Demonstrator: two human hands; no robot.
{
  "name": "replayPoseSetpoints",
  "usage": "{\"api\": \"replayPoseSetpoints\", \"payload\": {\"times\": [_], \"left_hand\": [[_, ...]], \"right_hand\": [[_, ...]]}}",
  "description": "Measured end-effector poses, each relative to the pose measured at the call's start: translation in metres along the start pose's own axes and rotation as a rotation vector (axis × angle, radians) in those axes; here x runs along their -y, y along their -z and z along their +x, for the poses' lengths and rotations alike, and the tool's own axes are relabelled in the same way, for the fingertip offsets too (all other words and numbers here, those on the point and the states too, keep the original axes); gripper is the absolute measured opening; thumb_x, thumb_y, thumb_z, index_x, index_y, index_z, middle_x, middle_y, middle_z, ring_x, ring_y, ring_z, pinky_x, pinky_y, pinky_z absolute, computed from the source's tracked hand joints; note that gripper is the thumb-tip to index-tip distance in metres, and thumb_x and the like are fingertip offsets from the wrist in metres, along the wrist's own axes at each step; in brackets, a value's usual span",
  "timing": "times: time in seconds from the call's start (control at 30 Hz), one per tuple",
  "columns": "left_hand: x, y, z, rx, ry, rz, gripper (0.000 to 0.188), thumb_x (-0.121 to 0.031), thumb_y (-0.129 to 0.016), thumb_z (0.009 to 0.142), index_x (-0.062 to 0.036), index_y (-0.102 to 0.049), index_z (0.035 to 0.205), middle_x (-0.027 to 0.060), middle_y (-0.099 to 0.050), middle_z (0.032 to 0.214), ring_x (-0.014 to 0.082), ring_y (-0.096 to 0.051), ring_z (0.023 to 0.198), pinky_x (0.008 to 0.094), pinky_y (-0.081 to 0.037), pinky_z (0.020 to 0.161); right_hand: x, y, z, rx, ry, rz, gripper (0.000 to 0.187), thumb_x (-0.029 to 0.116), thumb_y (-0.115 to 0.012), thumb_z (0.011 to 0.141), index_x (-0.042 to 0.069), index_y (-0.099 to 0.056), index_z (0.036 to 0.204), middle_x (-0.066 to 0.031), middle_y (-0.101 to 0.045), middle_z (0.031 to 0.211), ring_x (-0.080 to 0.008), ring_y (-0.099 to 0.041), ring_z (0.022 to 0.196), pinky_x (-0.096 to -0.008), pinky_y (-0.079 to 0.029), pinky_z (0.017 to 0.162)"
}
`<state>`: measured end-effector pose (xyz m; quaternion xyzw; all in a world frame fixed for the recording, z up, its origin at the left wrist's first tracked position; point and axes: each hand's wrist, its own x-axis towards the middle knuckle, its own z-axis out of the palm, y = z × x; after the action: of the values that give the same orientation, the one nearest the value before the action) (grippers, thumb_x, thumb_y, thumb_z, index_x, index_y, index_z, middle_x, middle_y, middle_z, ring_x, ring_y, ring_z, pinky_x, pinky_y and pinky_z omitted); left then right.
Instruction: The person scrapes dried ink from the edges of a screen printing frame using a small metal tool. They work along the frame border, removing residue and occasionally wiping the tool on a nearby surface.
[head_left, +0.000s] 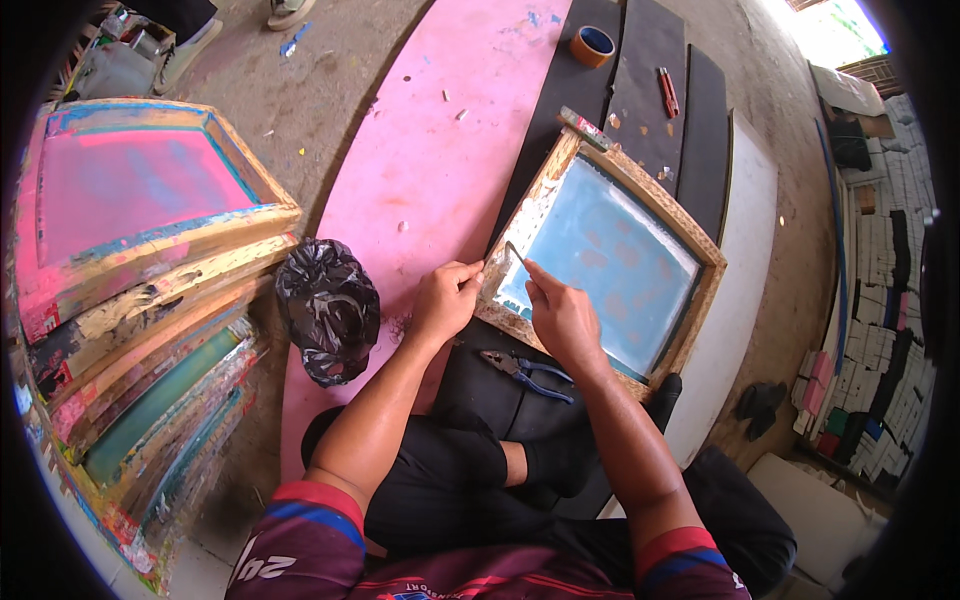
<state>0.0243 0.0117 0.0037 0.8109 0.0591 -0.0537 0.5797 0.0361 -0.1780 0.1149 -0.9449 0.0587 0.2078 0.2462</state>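
Pliers (524,372) with blue handles lie on the person's dark-trousered lap, just below the near corner of the wooden screen frame (612,258). That frame, with pale blue mesh stretched inside it, rests tilted against the knees and on the black mats (640,90) beyond.

At the frame's near-left corner the left hand (445,298) is curled shut on the wooden edge, pinching it between thumb and fingers. Just right of it the right hand (562,318) is closed around a thin blade-like tool (516,254), whose tip touches the mesh close to the frame's inner edge.

The frame looks stiff and fairly light. The mesh seems taut and easily torn, so the wood rim is the safe place to grip, and the tool tip likely wants a light touch.

Left of the frame sits a crumpled black plastic bag (326,306) on the pink board (440,150), and further left a stack of paint-smeared frames (140,300). Beyond the frame's far corner lie a small stick-like object (585,127), a red pen-like tool (668,92) and a roll of brown tape (593,45) on the mats.
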Motion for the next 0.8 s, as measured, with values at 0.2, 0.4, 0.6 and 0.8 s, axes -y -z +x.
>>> {"api": "replayPoseSetpoints", "payload": {"times": [0.2,0.4,0.6,0.8], "left_hand": [[0.01,-0.003,-0.001,0.001,0.018,-0.031,0.026,-0.014,-0.072,0.098,0.0004,-0.08,0.119,0.0172,-0.08,0.104,0.0316,-0.078,0.09,0.0389,-0.059,0.079],[-0.003,-0.001,0.0,0.01,0.031,-0.002,0.026,-0.014,-0.071,0.098,0.0002,-0.08,0.119,0.0178,-0.08,0.103,0.0306,-0.079,0.089,0.0383,-0.059,0.078],[-0.007,0.004,0.0,0.021,0.044,0.032,0.027,-0.014,-0.071,0.099,0.0011,-0.079,0.121,0.0174,-0.08,0.105,0.028,-0.078,0.092,0.0369,-0.058,0.081],[-0.009,0.007,0.001,0.052,0.079,0.014,0.028,-0.015,-0.072,0.099,0.0013,-0.079,0.122,0.0182,-0.08,0.107,0.0281,-0.078,0.095,0.0366,-0.059,0.084]], "right_hand": [[0.014,-0.007,0.0,0.03,-0.046,-0.089,0.036,0.027,-0.064,0.106,0.021,-0.072,0.141,-0.0258,-0.077,0.103,-0.0476,-0.074,0.092,-0.0533,-0.059,0.083],[-0.046,-0.036,0.022,-0.046,0.151,0.213,0.039,0.022,-0.068,0.107,0.012,-0.069,0.145,-0.0221,-0.08,0.11,-0.0304,-0.08,0.099,-0.0426,-0.059,0.085],[-0.044,-0.029,0.017,-0.174,0.329,0.033,0.036,0.025,-0.065,0.111,0.007,-0.072,0.142,-0.003,-0.073,0.078,-0.0074,-0.057,0.062,-0.0299,-0.049,0.06],[-0.032,-0.004,0.027,0.413,-0.44,1.169,0.041,0.03,-0.06,0.113,0.013,-0.066,0.151,-0.0006,-0.058,0.074,-0.0065,-0.041,0.049,-0.0262,-0.032,0.042]]}}
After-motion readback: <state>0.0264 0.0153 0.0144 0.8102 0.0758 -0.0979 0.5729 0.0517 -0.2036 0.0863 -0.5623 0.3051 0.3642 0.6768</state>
